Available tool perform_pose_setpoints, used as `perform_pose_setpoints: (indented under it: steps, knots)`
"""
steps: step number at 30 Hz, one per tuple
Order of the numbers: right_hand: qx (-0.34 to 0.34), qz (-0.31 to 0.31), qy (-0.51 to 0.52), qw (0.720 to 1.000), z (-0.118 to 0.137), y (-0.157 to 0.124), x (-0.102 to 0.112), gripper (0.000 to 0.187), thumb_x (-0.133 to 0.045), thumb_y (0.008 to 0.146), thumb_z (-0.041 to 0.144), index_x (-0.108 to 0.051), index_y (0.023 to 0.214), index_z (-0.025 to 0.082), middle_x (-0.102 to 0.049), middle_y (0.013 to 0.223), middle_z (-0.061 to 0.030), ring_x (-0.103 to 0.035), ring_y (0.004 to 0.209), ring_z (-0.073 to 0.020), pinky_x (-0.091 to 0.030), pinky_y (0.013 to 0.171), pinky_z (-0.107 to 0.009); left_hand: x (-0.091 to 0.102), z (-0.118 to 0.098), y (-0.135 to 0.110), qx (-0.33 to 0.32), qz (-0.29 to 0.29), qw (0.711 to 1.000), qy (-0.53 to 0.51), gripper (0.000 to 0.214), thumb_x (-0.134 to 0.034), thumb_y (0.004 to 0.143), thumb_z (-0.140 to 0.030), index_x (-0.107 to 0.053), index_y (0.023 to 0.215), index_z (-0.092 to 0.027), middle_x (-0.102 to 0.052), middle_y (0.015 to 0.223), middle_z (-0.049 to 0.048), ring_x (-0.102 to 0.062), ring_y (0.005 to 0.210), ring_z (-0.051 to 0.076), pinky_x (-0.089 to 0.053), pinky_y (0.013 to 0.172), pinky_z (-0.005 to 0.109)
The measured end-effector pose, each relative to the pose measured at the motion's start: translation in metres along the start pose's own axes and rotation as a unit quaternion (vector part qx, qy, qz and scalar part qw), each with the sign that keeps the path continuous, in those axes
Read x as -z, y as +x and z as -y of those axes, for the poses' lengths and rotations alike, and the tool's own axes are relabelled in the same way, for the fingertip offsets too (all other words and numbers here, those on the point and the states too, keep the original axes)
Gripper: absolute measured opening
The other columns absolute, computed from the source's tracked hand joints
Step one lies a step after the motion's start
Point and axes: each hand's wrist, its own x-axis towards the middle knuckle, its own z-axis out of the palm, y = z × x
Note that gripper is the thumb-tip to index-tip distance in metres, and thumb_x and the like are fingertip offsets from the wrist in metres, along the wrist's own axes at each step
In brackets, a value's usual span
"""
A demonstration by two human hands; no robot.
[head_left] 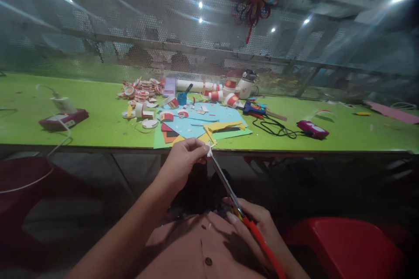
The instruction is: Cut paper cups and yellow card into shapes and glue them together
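My left hand point(185, 157) is closed in a pinch on a small white paper piece point(209, 151), just in front of the table edge. Long scissors point(225, 183) with red handles point up and left from my right hand point(258, 222), which is wrapped around them low by my lap. Their tips reach the white piece at my left fingertips. Whether the blades are parted I cannot tell. Beyond the left hand, yellow paper strips point(222, 127) and white scraps lie on light blue paper point(196, 128).
The green table point(101, 135) bears a heap of round paper pieces point(140, 89), red-and-white paper cups point(231, 99), a white bottle point(247, 85), a blue glue gun point(253, 108) with a looped black cable, and purple power blocks point(312, 129). A red stool point(350, 244) stands at right.
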Motion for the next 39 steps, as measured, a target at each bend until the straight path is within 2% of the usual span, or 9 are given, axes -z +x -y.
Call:
perform_pose_setpoints:
  steps: [7,14,19,39]
  knots:
    - [0.005,0.013,0.005,1.000,0.0003,0.0004,0.0005,0.024,-0.054,0.085,0.028,-0.068,0.099,0.016,-0.066,0.074,-0.0037,-0.065,0.078,-0.0193,-0.049,0.069,-0.024,0.0033,0.0041,0.0047,-0.008,0.020,1.000,0.022,0.017,-0.069,0.067,-0.028,-0.061,0.060,-0.015,-0.060,0.058,0.0008,-0.052,0.054,0.010,-0.041,0.056,0.024]
    - [0.008,0.029,0.019,0.999,0.0001,0.0004,0.0021,0.026,-0.055,0.084,0.026,-0.067,0.103,0.013,-0.068,0.083,-0.0059,-0.064,0.078,-0.0181,-0.048,0.071,-0.024,0.0045,0.0034,0.0056,-0.008,0.025,0.999,0.039,0.017,-0.068,0.068,-0.027,-0.060,0.061,-0.015,-0.060,0.056,0.0000,-0.051,0.053,0.010,-0.041,0.056,0.022]
    - [0.001,0.036,0.020,0.999,0.0011,0.0007,0.0023,0.026,-0.054,0.085,0.027,-0.067,0.103,0.013,-0.068,0.082,-0.0052,-0.064,0.075,-0.0170,-0.048,0.070,-0.023,0.0037,0.0019,0.0046,-0.008,0.015,0.999,0.041,0.017,-0.068,0.069,-0.027,-0.059,0.061,-0.014,-0.060,0.057,0.0000,-0.053,0.055,0.010,-0.042,0.057,0.023]
    - [-0.014,0.025,0.027,0.999,-0.0017,0.0007,-0.0003,0.025,-0.055,0.084,0.027,-0.068,0.102,0.015,-0.071,0.089,-0.0064,-0.066,0.085,-0.0194,-0.049,0.075,-0.023,-0.0017,0.0044,0.0013,-0.005,-0.017,1.000,0.010,0.017,-0.069,0.067,-0.027,-0.058,0.060,-0.014,-0.058,0.057,-0.0012,-0.052,0.054,0.009,-0.041,0.056,0.022]
